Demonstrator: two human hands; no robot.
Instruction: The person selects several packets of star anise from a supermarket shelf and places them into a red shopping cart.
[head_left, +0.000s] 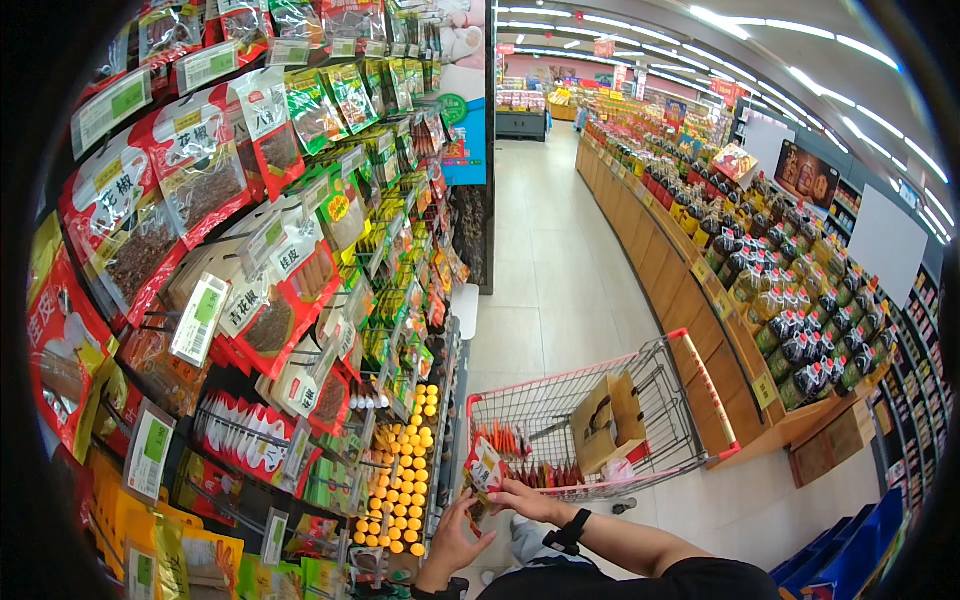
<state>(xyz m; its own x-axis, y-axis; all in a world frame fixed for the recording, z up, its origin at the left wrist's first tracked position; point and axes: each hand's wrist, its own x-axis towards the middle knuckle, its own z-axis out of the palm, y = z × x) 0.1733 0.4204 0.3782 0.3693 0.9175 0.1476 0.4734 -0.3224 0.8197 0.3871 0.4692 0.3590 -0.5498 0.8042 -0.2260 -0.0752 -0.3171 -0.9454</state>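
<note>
My right hand grips a red and white spice packet by its side. The packet is held upright and has a clear window low down; it bears printed writing. My left hand is at the packet's lower end, its thumb and fingers apart around it. Whether those fingers press on the packet cannot be told. Just beyond my hands stands a wire shopping cart with a pink rim. Inside are a brown paper bag, several red packets and a white plastic bag.
On my left, a tall rack holds hanging spice packets and price tags. Yellow-capped bottles fill a low shelf beside my left hand. A wooden display counter with oil bottles lines the aisle's right. Blue stands are at lower right.
</note>
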